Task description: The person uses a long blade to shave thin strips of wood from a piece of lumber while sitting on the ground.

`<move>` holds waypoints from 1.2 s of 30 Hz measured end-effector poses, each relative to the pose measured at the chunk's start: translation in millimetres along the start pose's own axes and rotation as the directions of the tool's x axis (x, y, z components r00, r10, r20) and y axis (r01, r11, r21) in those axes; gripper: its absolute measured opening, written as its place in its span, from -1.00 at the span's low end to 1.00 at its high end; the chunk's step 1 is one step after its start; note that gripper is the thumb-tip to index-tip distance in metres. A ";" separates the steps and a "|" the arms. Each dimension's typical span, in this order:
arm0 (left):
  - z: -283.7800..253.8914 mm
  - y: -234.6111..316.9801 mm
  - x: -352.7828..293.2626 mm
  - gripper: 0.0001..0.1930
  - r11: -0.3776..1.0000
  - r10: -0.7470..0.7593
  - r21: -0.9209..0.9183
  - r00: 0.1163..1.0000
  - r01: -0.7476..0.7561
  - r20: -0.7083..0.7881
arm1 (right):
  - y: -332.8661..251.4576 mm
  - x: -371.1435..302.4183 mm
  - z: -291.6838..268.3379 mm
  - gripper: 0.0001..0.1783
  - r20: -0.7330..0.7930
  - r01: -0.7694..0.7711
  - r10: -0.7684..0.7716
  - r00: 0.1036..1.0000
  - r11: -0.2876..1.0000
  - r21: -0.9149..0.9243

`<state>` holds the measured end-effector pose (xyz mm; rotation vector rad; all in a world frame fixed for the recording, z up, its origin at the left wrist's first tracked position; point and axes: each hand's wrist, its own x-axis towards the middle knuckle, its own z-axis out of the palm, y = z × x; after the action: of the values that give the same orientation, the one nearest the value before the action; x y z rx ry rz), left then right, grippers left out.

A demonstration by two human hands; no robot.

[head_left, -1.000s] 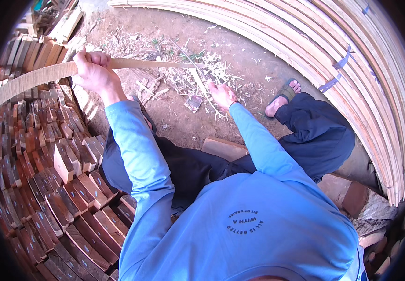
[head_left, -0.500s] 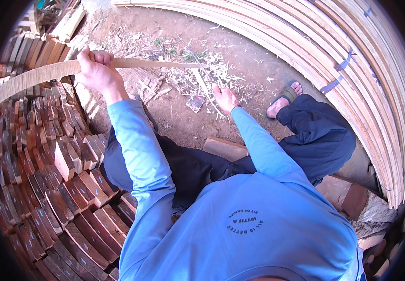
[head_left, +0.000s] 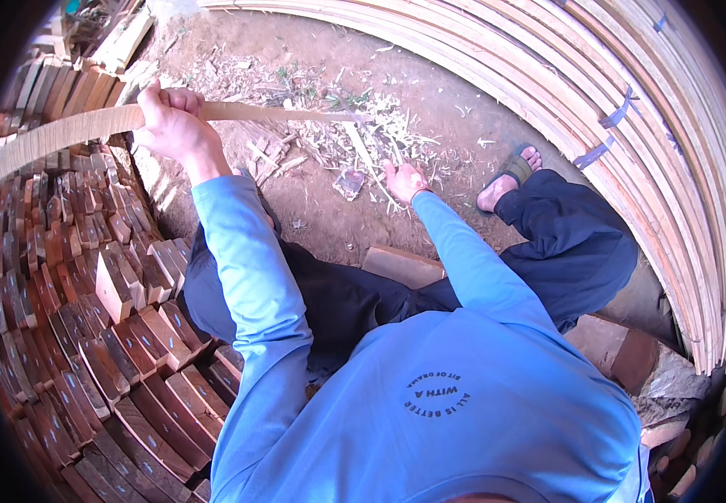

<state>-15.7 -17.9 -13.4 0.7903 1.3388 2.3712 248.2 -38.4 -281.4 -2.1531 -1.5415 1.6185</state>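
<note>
Currently, a long pale wooden strip (head_left: 254, 112) is gripped in the left hand (head_left: 174, 123), fingers wrapped around it; its left part is held above stacked brown wood pieces (head_left: 69, 277), its narrow right end above wood shavings (head_left: 392, 117) on the dirt floor (head_left: 329, 226). A thin tool (head_left: 396, 154) is held in the closed right hand (head_left: 405, 182), near that end; tool type and contact with the strip cannot be told.

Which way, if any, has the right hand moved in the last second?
Yes, slightly: the right hand has moved toward the picture's lower edge, nearer the brown block below it.
</note>
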 end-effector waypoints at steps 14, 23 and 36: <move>5.9 -3.3 3.5 -0.65 0.999 0.023 -0.036 0.998 -0.021 0.058 | 43.6 33.1 0.7 -0.20 -0.022 0.017 -0.018 1.000 0.997 -0.077; 6.8 -2.4 2.7 -0.61 0.999 0.026 -0.019 0.999 -0.026 0.025 | 42.2 12.1 0.0 -0.15 0.057 0.096 -0.097 0.994 0.995 0.028; 4.9 2.1 -2.7 -0.63 0.998 0.055 -0.005 0.997 -0.055 0.054 | 27.1 14.6 -1.6 -0.17 0.022 0.141 -0.139 0.990 0.977 -0.162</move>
<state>-10.7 -16.9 -10.4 0.8948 1.3070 2.3754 266.9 -41.0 -305.7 -2.0574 -1.8440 1.5115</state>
